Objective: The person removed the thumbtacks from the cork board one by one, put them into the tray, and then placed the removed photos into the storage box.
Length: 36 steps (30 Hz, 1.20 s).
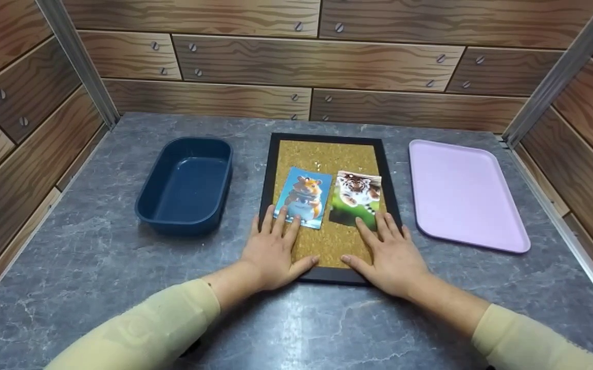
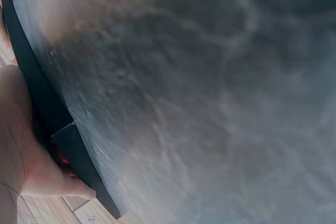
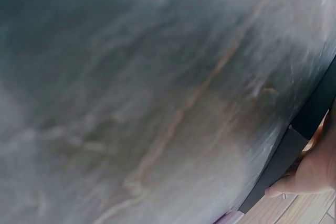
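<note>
Pale yellow fabric sleeves (image 1: 142, 329) lie nearest, on the near side of a rectangular cork board with a black frame (image 1: 327, 246), the landmark for everything else. At the board's near left corner rests the left hand (image 1: 270, 252), palm down, its fingers straight and spread, some tips on the lower edge of a blue glossy picture card of an orange-and-white hamster (image 1: 304, 198). The right hand (image 1: 395, 259) lies likewise at the near right corner, fingers spread and gripping nothing, the index fingertip on the lower edge of a green-and-white glossy tiger picture card (image 1: 356, 198). Both cards lie side by side on the cork, a narrow gap between them. Left of the board stands a deep navy-blue rounded tub (image 1: 188, 190); right of it lies a flat lilac rounded tray (image 1: 466, 192). Beneath the board is a grey marbled tabletop (image 1: 70, 267); beyond it rises a wood-plank-patterned wall (image 1: 296, 61).
</note>
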Available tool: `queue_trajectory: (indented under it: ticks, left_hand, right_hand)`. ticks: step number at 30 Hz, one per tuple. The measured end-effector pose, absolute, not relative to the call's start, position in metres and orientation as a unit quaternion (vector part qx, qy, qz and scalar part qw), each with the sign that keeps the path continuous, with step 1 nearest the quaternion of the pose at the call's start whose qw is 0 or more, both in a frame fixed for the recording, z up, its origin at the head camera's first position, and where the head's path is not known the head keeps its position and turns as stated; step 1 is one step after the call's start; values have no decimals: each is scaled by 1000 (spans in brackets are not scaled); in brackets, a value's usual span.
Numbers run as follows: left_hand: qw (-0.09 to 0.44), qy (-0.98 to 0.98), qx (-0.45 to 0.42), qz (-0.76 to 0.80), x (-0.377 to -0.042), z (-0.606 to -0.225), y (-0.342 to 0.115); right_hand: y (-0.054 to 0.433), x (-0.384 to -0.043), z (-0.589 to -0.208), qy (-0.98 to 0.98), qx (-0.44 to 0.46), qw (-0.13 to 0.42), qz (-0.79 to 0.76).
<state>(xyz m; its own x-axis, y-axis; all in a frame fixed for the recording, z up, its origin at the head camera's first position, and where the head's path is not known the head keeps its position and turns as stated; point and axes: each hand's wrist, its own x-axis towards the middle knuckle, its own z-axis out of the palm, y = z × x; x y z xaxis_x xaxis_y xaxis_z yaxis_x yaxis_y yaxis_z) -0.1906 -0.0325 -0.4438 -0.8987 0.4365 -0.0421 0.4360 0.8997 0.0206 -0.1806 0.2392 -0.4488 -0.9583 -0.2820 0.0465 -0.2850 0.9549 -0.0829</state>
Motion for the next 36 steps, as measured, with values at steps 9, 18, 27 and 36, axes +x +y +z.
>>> queue_trajectory:
  ticks: [9, 18, 27, 36]
  left_hand:
    - [27, 974, 226, -1, -188, -443, -32]
    - [15, 973, 232, 2, -184, -444, -33]
    - [11, 973, 232, -5, -181, -447, -35]
    - [-57, 940, 337, -10, -197, -444, -30]
  right_hand:
    - [239, -176, -448, -989, 141, 14, 43]
    - [238, -170, -448, -989, 139, 19, 43]
    - [236, -167, -453, -989, 140, 29, 47]
    - [238, -168, -450, -989, 137, 29, 50]
